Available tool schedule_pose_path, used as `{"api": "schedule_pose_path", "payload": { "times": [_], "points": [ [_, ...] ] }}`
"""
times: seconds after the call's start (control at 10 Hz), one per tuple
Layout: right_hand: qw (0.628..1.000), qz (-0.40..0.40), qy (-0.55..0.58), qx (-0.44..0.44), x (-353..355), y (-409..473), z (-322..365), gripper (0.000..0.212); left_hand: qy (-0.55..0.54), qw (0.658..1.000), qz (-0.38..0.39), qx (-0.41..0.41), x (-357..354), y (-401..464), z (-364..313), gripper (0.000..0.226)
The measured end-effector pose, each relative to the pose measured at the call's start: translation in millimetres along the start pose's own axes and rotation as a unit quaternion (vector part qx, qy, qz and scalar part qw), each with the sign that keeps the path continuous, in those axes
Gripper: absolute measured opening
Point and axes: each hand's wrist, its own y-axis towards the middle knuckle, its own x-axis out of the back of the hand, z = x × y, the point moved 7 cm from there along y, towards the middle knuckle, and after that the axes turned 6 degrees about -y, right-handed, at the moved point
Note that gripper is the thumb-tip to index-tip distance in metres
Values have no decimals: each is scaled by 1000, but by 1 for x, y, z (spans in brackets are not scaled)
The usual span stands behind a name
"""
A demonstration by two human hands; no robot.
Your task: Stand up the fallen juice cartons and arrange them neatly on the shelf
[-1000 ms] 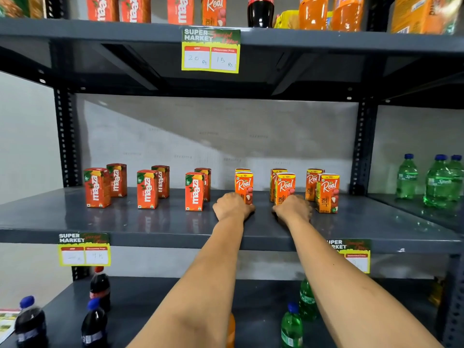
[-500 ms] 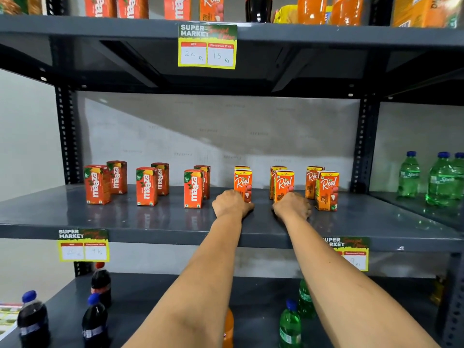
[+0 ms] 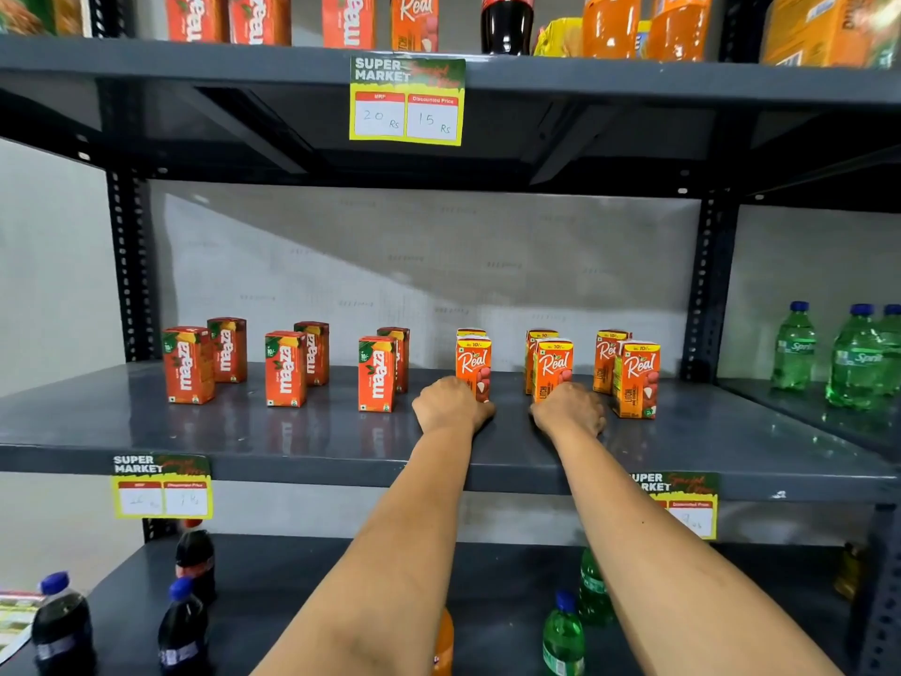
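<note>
From my feed, very little has changed over the last second. My left hand (image 3: 451, 404) still rests on the grey middle shelf (image 3: 244, 431), knuckles toward me, against the base of the front Real carton (image 3: 474, 365) of the left-most orange pair; whether the fingers actually grip it I cannot tell, since they are hidden behind the hand. My right hand (image 3: 569, 409) stays at the foot of the next front Real carton (image 3: 553, 368), in the same hidden-finger posture, so its hold is equally unclear to me. Neither hand has shifted relative to its carton compared with the earlier views.

All the juice cartons I see on this shelf stand upright, in pairs one behind another: three pairs of red Maaza cartons (image 3: 285, 369) to the left, three pairs of orange Real ones to the right, the last front one (image 3: 637, 378) just beside my right hand. The rows look the same as before. Green Sprite bottles (image 3: 794, 346) stand on the neighbouring shelf to the right.
</note>
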Motion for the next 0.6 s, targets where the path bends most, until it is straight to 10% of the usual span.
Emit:
{"api": "schedule_pose_path", "payload": {
  "times": [0.4, 0.6],
  "points": [
    [998, 15, -37, -51, 22, -42, -4, 68, 25, 996, 91, -3, 24, -33, 26, 83],
    [985, 157, -65, 39, 17, -75, 30, 56, -27, 973, 228, -27, 50, -42, 66, 68]
  ]
}}
